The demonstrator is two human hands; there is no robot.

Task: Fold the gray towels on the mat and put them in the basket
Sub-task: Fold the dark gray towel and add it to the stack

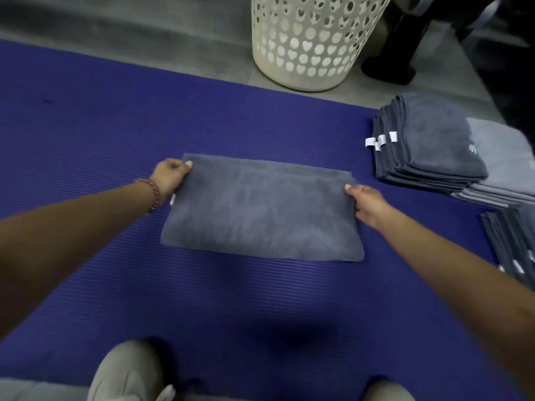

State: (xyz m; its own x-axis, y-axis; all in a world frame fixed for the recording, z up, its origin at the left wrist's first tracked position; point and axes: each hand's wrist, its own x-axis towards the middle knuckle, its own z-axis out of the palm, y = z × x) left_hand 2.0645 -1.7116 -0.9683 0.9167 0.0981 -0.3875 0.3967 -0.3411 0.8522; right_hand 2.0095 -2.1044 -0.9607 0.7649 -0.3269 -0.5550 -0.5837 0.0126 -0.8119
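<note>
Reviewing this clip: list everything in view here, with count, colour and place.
towel: one, gray, folded, mid-mat
mat: one, blue, on the floor
basket: one, white, heart-shaped holes, floor beyond the mat
dark towel stack: one, dark gray, mat's right side
light towel stack: one, light gray, partly under the dark towel stack
third towel stack: one, dark gray, right edge, nearer
black object: one, right of the basket
bracelet: one, beaded, left wrist
knees: two, beige, bottom edge
left hand: holds the towel's far left corner
right hand: holds the towel's right edge

Left hand (170, 176), right hand (366, 202) pinch ends of folded gray towel (262, 214) on mat (115, 117).
</note>
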